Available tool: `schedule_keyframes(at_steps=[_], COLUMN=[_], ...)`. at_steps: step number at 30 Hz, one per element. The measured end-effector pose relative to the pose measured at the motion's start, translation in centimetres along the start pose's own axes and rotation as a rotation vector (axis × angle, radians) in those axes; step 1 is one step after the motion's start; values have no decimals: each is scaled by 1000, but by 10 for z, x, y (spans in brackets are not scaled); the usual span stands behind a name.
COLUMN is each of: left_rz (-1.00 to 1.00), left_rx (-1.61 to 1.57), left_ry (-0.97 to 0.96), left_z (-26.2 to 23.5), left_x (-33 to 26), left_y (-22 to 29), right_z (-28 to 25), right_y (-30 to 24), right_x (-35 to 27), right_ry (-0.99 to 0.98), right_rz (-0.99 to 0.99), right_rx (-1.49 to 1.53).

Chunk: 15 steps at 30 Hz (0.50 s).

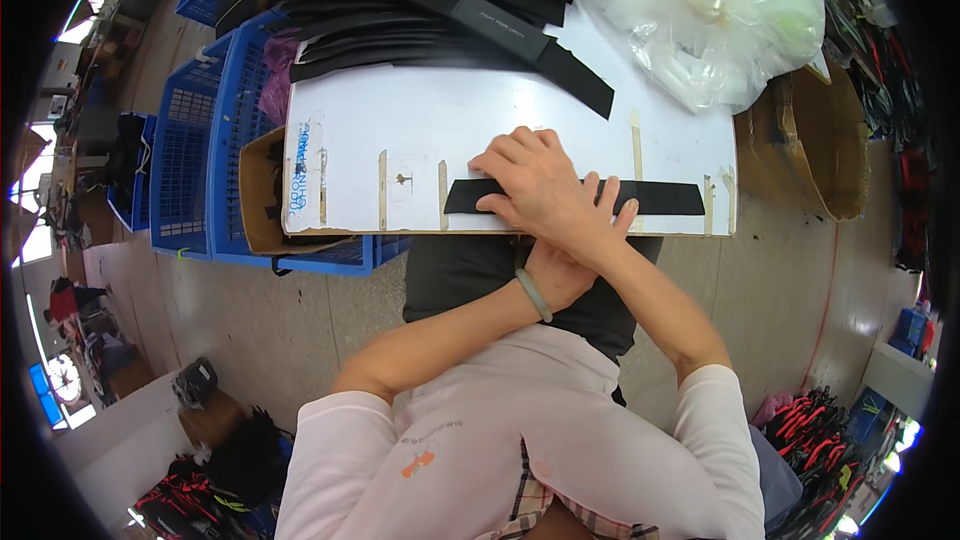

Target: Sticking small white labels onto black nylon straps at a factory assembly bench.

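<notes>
A flat black strip (668, 198) lies lengthwise along the near edge of the white table (350, 120). My forearms cross, the right over the left. My right hand (540, 183) rests over the strip's left half, fingers spread past its far edge and thumb on the strip. Beneath my right wrist, my left hand (560, 272), with a pale bangle (535, 295) at its wrist, reaches to the right. Its visible fingertips lie apart on the strip; part of this hand is hidden. Narrow tan tape strips (382, 188) mark the tabletop.
A pile of similar black strips (420, 15) covers the table's far left, one sticking out toward the middle. A clear plastic bag (710, 20) sits far right. Blue crates (185, 160) and a cardboard box (262, 190) stand left, another cardboard box (810, 155) right.
</notes>
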State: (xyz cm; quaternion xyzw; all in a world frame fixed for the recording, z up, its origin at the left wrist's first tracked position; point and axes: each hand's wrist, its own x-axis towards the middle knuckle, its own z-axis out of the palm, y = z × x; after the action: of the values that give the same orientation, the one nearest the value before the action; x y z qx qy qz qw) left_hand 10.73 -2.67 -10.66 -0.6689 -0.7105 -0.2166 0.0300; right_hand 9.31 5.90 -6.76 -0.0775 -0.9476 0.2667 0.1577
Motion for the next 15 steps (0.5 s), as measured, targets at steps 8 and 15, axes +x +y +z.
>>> schedule_keyframes(at_steps=[8, 15], left_rz=[68, 99], left_rx=[9, 213], left_ry=[-42, -29], left_z=[-1, 0], left_x=[2, 4], left_y=[-3, 0], right_z=[14, 10], right_y=[1, 2], right_x=[14, 13], right_ry=[-37, -67], right_rz=[31, 87], right_rx=[-41, 86])
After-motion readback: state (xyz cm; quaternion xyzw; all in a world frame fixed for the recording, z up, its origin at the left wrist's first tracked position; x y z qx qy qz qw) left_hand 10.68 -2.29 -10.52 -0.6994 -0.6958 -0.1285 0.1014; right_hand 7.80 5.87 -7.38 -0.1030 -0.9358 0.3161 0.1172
